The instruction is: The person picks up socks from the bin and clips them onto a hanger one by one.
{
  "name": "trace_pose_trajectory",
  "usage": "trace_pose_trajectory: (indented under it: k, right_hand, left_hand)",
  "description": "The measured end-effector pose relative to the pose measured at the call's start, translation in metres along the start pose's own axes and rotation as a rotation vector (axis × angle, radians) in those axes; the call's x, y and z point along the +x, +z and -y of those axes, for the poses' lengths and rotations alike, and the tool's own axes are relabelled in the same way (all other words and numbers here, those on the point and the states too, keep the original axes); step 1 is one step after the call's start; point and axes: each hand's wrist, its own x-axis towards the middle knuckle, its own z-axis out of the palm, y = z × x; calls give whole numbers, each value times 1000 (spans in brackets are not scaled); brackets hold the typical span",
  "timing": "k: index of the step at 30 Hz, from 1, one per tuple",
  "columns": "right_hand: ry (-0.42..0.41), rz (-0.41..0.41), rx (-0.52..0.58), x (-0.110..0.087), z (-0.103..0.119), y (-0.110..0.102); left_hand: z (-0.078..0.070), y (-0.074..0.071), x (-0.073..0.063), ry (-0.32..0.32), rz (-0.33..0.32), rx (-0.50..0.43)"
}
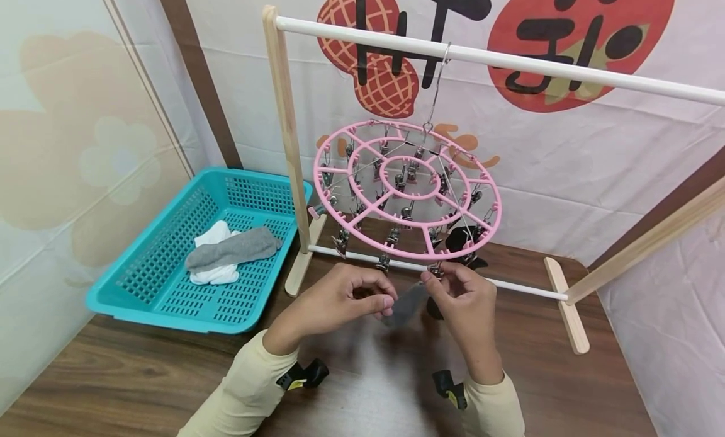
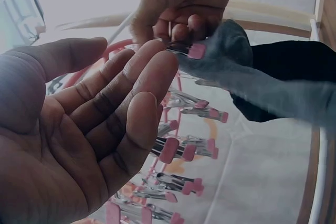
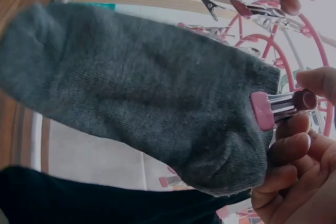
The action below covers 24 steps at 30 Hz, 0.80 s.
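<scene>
A grey sock (image 1: 409, 303) hangs by its cuff from a pink-tipped metal clip (image 3: 283, 106) at the near edge of the round pink hanger (image 1: 374, 240). My right hand (image 1: 461, 292) pinches that clip between thumb and fingers; in the right wrist view the clip's pads sit on the cuff. Just left of the sock is my left hand (image 1: 345, 298), holding nothing. Its fingers look relaxed and slightly bent, palm showing, in the left wrist view. Behind the grey sock hangs a black sock (image 2: 294, 61), partly hidden.
A wooden stand with a white rail (image 1: 510, 60) carries the hanger by a metal hook (image 1: 435, 97). Several clips dangle from the rings. At the left, a turquoise basket (image 1: 153, 248) holds a grey sock (image 1: 235, 249) lying over a white one (image 1: 215, 275).
</scene>
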Motion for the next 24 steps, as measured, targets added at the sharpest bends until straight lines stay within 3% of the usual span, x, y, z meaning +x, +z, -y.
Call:
trace_pose_trajectory:
  k: [10, 24]
  right_hand:
    - [-38, -20, -21, -1, -4, 0]
    - [49, -54, -20, -1, -24, 2]
  left_hand:
    - [1, -7, -11, 0, -19, 19]
    - [-3, -34, -31, -99, -63, 101]
